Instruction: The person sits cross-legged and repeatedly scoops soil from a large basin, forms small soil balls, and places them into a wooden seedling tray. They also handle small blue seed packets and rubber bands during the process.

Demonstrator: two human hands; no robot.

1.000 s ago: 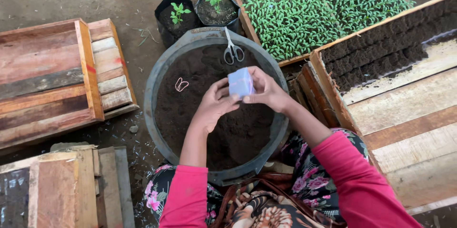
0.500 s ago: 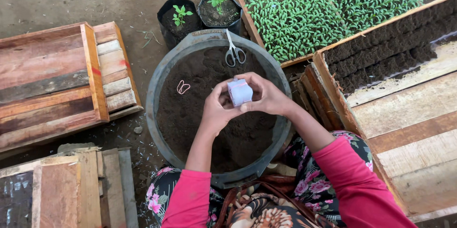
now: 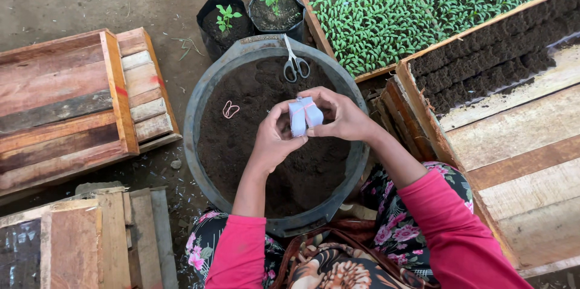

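**Small bundle held over the soil tub**

A pale blue-white bundle (image 3: 305, 115), bound with a pink band, sat at the centre of the frame, pinched between both hands. The left hand (image 3: 273, 138) gripped its lower left side; the right hand (image 3: 341, 117) closed on its right edge. Below lay a grey tub (image 3: 199, 108) of dark soil, scissors (image 3: 295, 62) on its upper rim and a pink rubber band (image 3: 230, 108) to the left. A seedling tray (image 3: 386, 11) filled the upper right.
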